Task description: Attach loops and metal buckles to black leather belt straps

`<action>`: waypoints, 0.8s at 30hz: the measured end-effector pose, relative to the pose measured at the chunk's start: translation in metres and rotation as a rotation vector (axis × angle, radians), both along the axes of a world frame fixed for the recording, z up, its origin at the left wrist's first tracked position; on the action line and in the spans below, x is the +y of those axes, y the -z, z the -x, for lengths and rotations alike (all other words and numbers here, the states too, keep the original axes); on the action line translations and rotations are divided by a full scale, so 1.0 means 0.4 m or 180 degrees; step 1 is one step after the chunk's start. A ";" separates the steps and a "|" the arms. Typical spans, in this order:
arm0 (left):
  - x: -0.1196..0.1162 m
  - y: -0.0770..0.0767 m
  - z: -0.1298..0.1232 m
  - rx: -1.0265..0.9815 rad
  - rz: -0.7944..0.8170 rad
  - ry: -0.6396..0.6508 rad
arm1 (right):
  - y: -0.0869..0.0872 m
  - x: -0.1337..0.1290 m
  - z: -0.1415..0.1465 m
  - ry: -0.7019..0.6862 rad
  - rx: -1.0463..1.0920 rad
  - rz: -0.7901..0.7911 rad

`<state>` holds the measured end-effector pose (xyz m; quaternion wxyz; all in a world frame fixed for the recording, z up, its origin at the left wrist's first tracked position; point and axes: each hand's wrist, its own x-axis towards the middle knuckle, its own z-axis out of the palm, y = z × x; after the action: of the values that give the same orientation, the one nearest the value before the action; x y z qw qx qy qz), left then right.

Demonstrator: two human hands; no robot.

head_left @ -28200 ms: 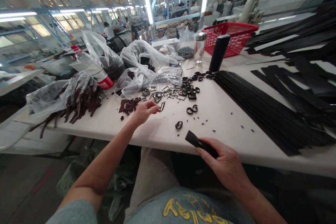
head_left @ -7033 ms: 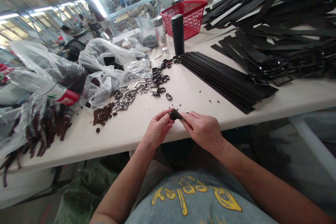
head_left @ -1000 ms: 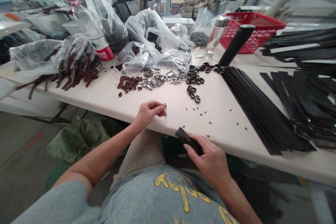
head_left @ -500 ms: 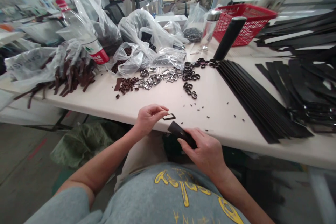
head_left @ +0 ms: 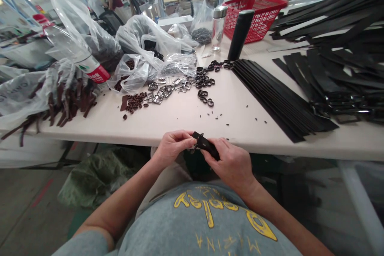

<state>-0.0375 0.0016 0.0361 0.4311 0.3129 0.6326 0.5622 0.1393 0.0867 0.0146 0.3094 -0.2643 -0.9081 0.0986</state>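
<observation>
My left hand (head_left: 177, 146) pinches a dark metal buckle (head_left: 199, 140), which now sits around the end of a black leather strap (head_left: 207, 145). Closed on that strap from the right is my right hand (head_left: 230, 161), thumb below and fingers above. A slot shows in the strap near its end. Both hands are just off the table's front edge. Beyond them on the table lie silver buckles (head_left: 164, 91), black loops (head_left: 205, 81) and small brown loops (head_left: 135, 103).
Black straps (head_left: 270, 96) lie side by side on the white table (head_left: 168, 121). A black flask (head_left: 240, 34), glass bottle (head_left: 218, 30) and red basket (head_left: 257, 16) stand at the back. Plastic bags (head_left: 141, 40), a tilted bottle (head_left: 78, 54) and brown straps (head_left: 66, 98) occupy the left.
My left hand has brought the buckle rightward from beside the strap onto its end. The two hands are closer together. The camera view has turned slightly right.
</observation>
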 end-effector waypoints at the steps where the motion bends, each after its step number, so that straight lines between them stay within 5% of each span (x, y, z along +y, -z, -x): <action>1: 0.002 0.005 -0.009 0.0027 0.0002 0.0029 | -0.001 -0.001 0.003 0.0014 -0.0017 0.0062; 7: 0.007 0.020 -0.041 0.0196 0.0107 -0.0054 | -0.015 0.008 0.003 0.0003 0.0032 0.1227; 13: 0.003 -0.005 -0.021 0.0313 0.0103 0.0078 | -0.035 0.034 -0.050 -0.0552 -0.0215 0.2780; 18: 0.003 0.002 -0.040 0.0177 0.0033 0.0101 | -0.029 0.023 -0.054 -0.0960 0.0059 0.2979; 24: 0.000 0.029 -0.076 0.0303 -0.0124 -0.0210 | -0.013 -0.002 -0.034 -0.0924 0.0333 0.2837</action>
<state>-0.0073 0.0015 0.0244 0.3756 0.3266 0.6512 0.5729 0.1528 0.0859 0.0197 0.1941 -0.2364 -0.7880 0.5343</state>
